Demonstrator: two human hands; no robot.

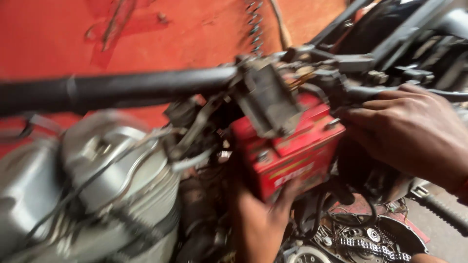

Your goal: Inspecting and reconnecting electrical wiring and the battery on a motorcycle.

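1. A silver engine [97, 195] fills the lower left, well to the left of the red battery [292, 151] — blurred, with wires draped over it.
2. A black frame tube [122, 90] runs across just above and to the left of the battery.
3. The red battery sits at the centre, wedged among black brackets.
4. The right hand [414, 131] presses its fingers against the battery's right end — gripping it.
5. The left hand [263, 224] cups the battery from below, fingers on its front face.
6. A drive chain [370, 246] lies below and to the right of the battery.
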